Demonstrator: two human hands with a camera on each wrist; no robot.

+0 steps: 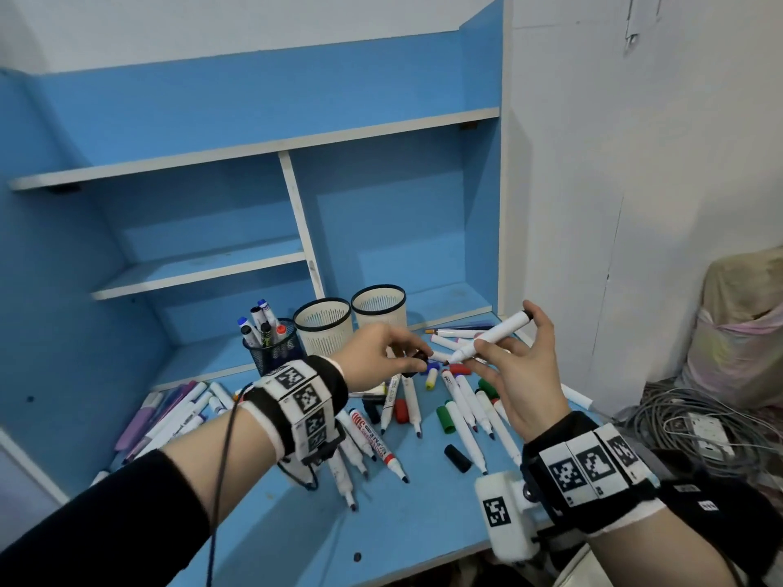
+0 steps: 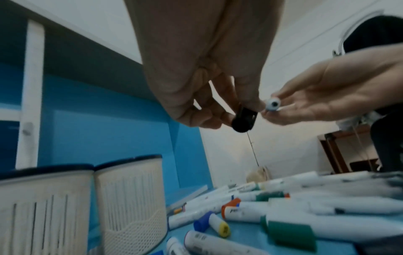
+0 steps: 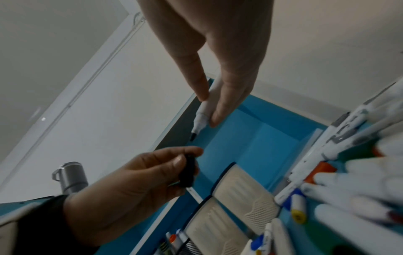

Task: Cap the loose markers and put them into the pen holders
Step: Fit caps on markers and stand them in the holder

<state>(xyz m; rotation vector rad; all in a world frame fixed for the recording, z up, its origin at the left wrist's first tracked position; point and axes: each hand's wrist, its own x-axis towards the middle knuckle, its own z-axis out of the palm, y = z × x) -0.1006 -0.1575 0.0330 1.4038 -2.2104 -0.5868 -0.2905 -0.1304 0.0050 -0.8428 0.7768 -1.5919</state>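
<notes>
So, R hand (image 1: pixel 523 370) pinches the white marker (image 1: pixel 491 335) mid-barrel, bare tip pointing at the black cap (image 2: pixel 243 119), which L hand (image 1: pixel 377 353) holds betw thumb & fingers; tip and cap look just apart, approx. Both above the surface (image 1: pixel 296 535), near two white holders (image 1: pixel 324 322)

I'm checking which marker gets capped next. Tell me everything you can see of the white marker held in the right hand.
The white plastic marker is a slim round barrel with a black rear end and a bare dark tip; it has no cap on. It is held in the air above the blue desk, tilted, tip pointing down toward the left hand. The right hand pinches its barrel. The small black cap gripped by the left hand sits close to the tip, not yet on it.
</notes>
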